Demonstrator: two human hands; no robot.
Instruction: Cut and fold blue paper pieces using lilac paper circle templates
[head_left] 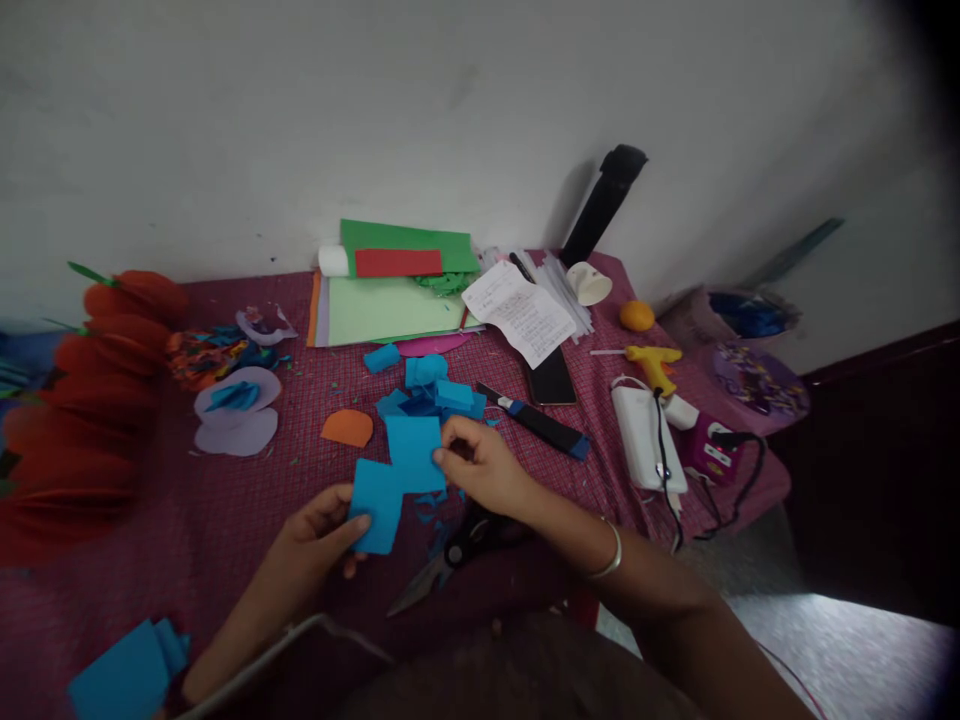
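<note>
My left hand (pixel 319 530) pinches a blue paper square (pixel 375 505) by its lower edge. A second blue paper square (pixel 414 450), overlapping the first at a corner, is held by my right hand (pixel 480 465) between thumb and fingers. Both hands hover just above the red checked tablecloth (pixel 187 520). A pile of folded blue paper pieces (pixel 431 390) lies just beyond the hands. Black-handled scissors (pixel 457 555) lie on the cloth under my right wrist.
Behind the pile lie green and red paper sheets (pixel 390 280), a written note (pixel 521 312), a phone (pixel 551 380) and a craft knife (pixel 536 422). A yellow glue gun (pixel 654 362), white power bank (pixel 645 440) and cables sit right. Orange paper flowers (pixel 90 400) fill the left.
</note>
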